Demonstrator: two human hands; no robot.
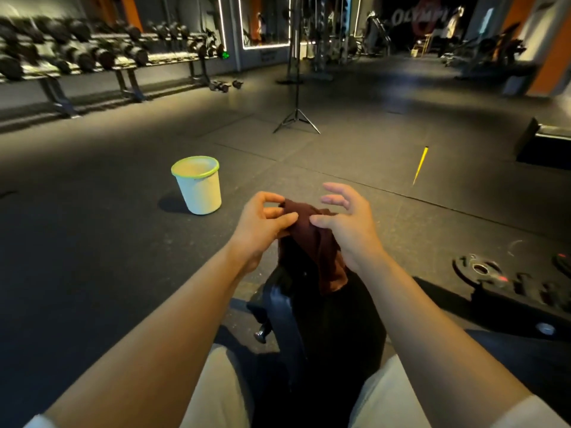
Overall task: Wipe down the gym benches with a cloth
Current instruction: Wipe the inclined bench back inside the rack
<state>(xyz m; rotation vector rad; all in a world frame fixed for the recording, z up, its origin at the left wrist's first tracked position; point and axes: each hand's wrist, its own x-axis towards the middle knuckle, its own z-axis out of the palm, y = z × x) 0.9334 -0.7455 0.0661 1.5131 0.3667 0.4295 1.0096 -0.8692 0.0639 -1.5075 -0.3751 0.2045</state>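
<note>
Both hands, left [262, 223] and right [346, 223], pinch a cloth [315, 242] (right's outer fingers spread) above the bench [340, 329]; next, spread it flat and wipe.

Far dark wall [432, 13], top right: large pale letters "OLYMPI", blurred, over a red round emblem. Nothing else legible.

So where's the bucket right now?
In the head view the bucket stands upright on the floor, ahead and left of the left hand, which pinches the cloth together with the right hand.
</note>
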